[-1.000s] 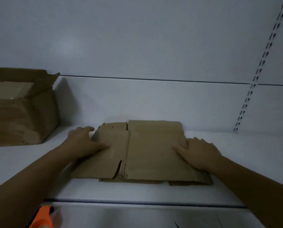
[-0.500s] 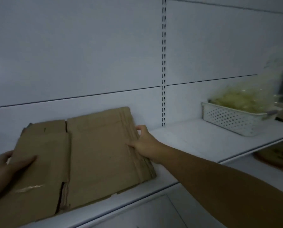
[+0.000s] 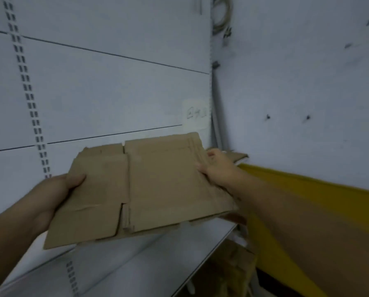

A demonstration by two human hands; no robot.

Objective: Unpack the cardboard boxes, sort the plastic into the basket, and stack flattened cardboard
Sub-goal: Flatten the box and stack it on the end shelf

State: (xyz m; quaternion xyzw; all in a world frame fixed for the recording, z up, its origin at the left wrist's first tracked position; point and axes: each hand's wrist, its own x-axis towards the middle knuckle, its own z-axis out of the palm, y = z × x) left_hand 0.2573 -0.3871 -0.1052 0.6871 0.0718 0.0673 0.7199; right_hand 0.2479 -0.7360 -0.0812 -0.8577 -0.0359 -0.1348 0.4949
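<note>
Gripping the cardboard (image 3: 157, 185) at opposite edges: left hand (image 3: 57, 189) w/ thumb on top, right hand (image 3: 217, 170) curled over the rim, prob. to keep the floppy sheet level. It's held above the shelf (image 3: 157, 254), near a corner sheet (image 3: 240, 156), likely the stack.

Plain brown flattened cardboard (image 3: 149, 189)
</note>
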